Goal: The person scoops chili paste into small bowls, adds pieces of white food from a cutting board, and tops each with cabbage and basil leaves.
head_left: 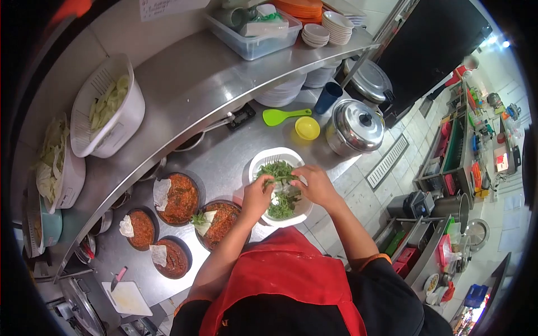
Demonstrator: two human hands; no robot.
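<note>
A white plastic basket (305, 210) of leafy green herbs stands on the steel counter in front of me. Over its left rim, my left hand (259, 196) pinches a sprig of herb leaves (276, 178). My right hand (315, 186) is closed at the other end of this sprig, above the right side of the basket. More leafy herbs (283, 206) lie inside, below my fingers. Just left of my left forearm is a stone-like dish of red chilli paste (224, 218), with a pale wrapper and some green leaves on top.
More dishes of red chilli paste (178, 196) stand to the left. Beyond the basket are a yellow bowl (307, 129), a green rice paddle (283, 116), a blue cup (328, 98) and a lidded steel pot (355, 127). A knife (118, 278) rests on a white cutting board (130, 299). A steel shelf (185, 84) overhangs the counter.
</note>
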